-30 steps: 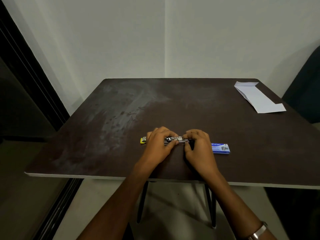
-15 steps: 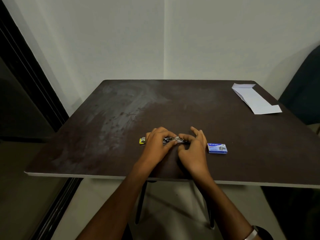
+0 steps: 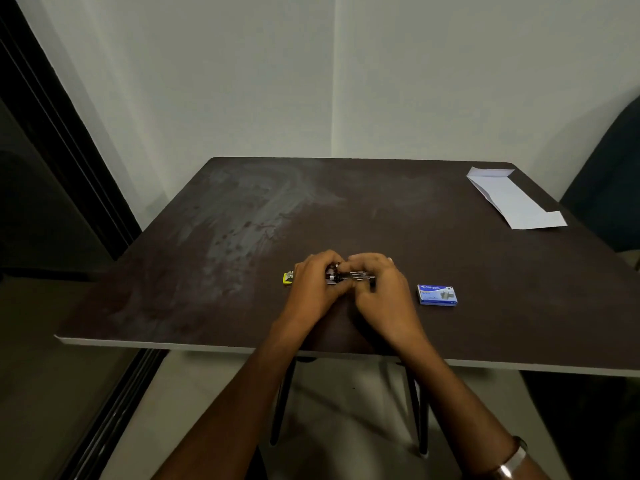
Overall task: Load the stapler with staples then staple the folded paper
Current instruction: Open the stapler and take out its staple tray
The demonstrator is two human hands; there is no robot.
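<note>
Evidently, loading is judged underway: the stapler (image 3: pixel 349 276) is gripped by both hands (image 3: pixel 313 289), curled, while the staple box (image 3: pixel 437 295) and folded paper (image 3: pixel 512 199) lie untouched.

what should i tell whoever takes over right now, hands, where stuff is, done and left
Left hand grips the yellow-ended stapler on the table.
Right hand has its fingers curled on the stapler's metal middle; whether staples are in cannot be told.
Staple box lies just right of the hands, apart from them.
Folded paper lies at the far right corner, untouched.
Done: stapler in hand, being worked on.
Left: finish loading if needed, close it, fetch the paper, staple it.
</note>
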